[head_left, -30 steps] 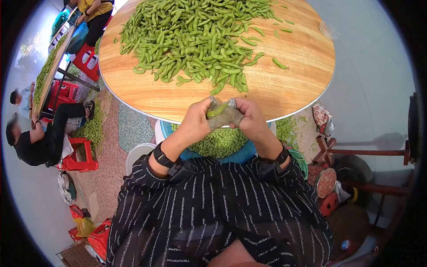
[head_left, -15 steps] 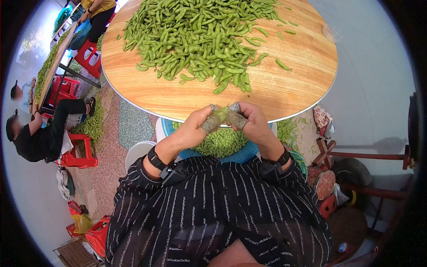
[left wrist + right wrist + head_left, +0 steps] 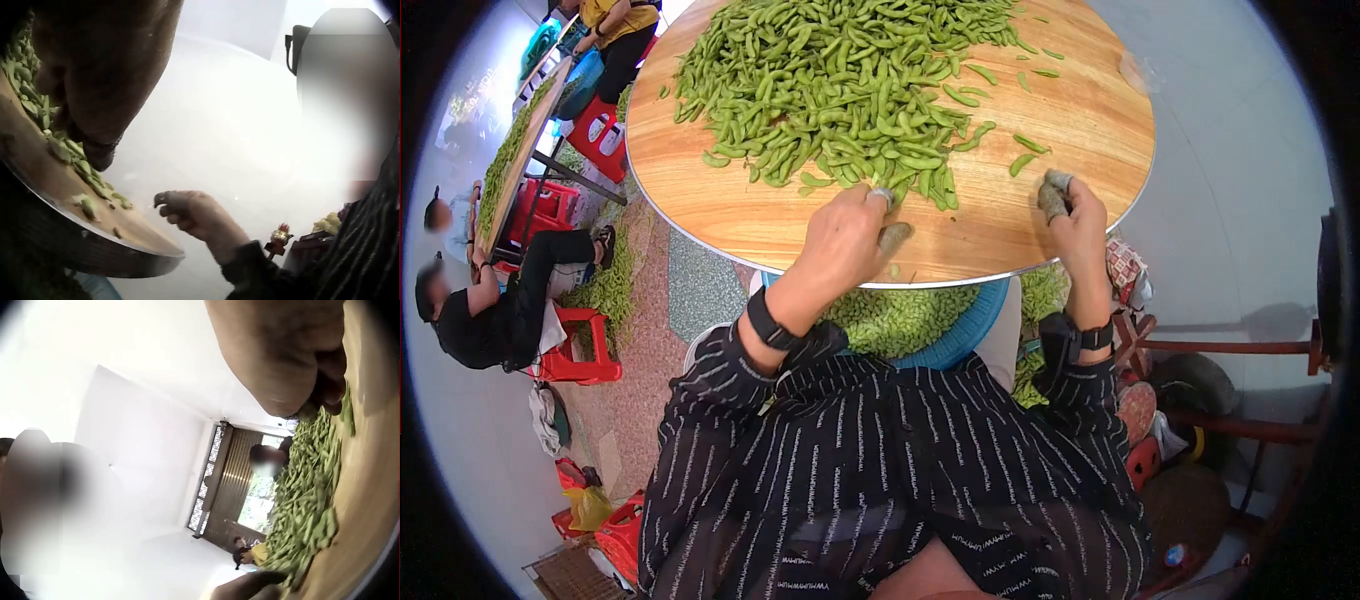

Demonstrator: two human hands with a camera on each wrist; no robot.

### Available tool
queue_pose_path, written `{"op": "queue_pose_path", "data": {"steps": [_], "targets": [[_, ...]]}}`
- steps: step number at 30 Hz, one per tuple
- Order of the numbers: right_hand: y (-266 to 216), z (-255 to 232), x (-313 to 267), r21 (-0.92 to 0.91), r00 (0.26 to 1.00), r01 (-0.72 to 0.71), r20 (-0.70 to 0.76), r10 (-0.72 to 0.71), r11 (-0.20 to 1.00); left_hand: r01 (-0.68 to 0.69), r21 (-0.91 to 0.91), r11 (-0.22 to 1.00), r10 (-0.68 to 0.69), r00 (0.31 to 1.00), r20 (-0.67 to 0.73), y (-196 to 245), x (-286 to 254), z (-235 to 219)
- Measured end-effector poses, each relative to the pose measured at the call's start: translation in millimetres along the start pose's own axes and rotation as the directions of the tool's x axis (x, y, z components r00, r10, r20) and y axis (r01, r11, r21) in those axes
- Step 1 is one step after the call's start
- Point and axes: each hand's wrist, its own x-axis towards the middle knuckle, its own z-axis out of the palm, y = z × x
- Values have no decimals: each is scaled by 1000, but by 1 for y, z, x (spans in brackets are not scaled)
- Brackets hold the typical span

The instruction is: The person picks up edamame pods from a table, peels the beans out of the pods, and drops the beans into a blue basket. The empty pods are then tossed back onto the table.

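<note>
My left hand (image 3: 845, 235) is over the near part of the round table, its fingertips at the front edge of a heap of green soybean pods (image 3: 830, 95). Grey wrapping covers the thumb and a fingertip; the other fingers are mostly hidden beneath the hand. My right hand (image 3: 1080, 220) hovers near the table's right rim, its wrapped thumb and forefinger apart with nothing seen between them. Just beyond those fingers lie a loose pod (image 3: 1022, 163) and another close behind it. Below the table edge, a blue basin (image 3: 960, 345) holds shelled green beans (image 3: 900, 318).
The wooden round tabletop (image 3: 1090, 110) has a pale rim. At left, people sit by another table (image 3: 510, 170) of pods, near red stools (image 3: 580, 350). Dark red wooden bars (image 3: 1230, 343) stand to the right, and pods and husks litter the floor (image 3: 610, 290).
My hands held a pod together over the basin, then parted. The left moved up to the heap, the right went rightward over the table. A second loose pod now shows near the right hand.
</note>
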Motion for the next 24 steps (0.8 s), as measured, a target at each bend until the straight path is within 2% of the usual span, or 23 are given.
{"op": "queue_pose_path", "data": {"steps": [1, 3, 5, 6, 8, 9, 10, 11, 12, 13, 14, 16, 17, 21, 24], "targets": [[-7, 2, -7, 0, 1000, -3, -4, 3, 1000, 35, 85, 996, -41, 997, 70, -5, 5, 6], [-23, 13, -24, 258, 943, -252, 282, 177, 933, 41, 106, 993, -49, 996, 79, -10, 10, 13], [-26, 34, -42, 358, 917, -258, 384, 110, 898, 44, 127, 991, -55, 995, 82, -13, 14, 16], [-32, 41, -48, 357, 918, -256, 382, 110, 898, 22, 120, 992, -31, 997, 69, -14, 12, 17], [-42, 55, -55, 498, 803, -517, 563, 194, 696, 0, 117, 993, -7, 998, 55, -15, 8, 14], [-43, 59, -55, 500, 805, -515, 562, 192, 696, 8, 41, 999, -11, 997, 73, -14, 4, 11], [-44, 62, -55, 536, 768, -568, 617, 169, 625, 20, -36, 999, -16, 996, 91, -12, -1, 8], [-46, 65, -56, 560, 728, -622, 670, 142, 548, 22, -36, 999, -19, 996, 93, -8, -6, 2], [-50, 68, -57, 558, 726, -624, 672, 143, 546, 82, -168, 982, -60, 990, 129, -2, -12, -5], [-56, 69, -57, 582, 706, -664, 696, 134, 470, 146, -295, 944, -98, 981, 170, 1, -17, -8], [-60, 70, -57, 598, 683, -700, 720, 123, 390, 152, -296, 943, -104, 980, 171, 2, -21, -7], [-64, 71, -59, 600, 676, -711, 726, 123, 367, 20, -316, 949, 5, 997, 77, 2, -27, -4], [-65, 71, -59, 607, 675, -716, 728, 122, 345, -4, -295, 956, 18, 999, 45, 2, -29, -3], [-68, 65, -61, 592, 659, -724, 745, 101, 354, -67, -270, 961, 71, 998, 4, 0, -32, -3], [-73, 62, -62, 584, 659, -735, 735, 160, 345, -106, -254, 961, 105, 994, -16, 2, -32, -4]]}}
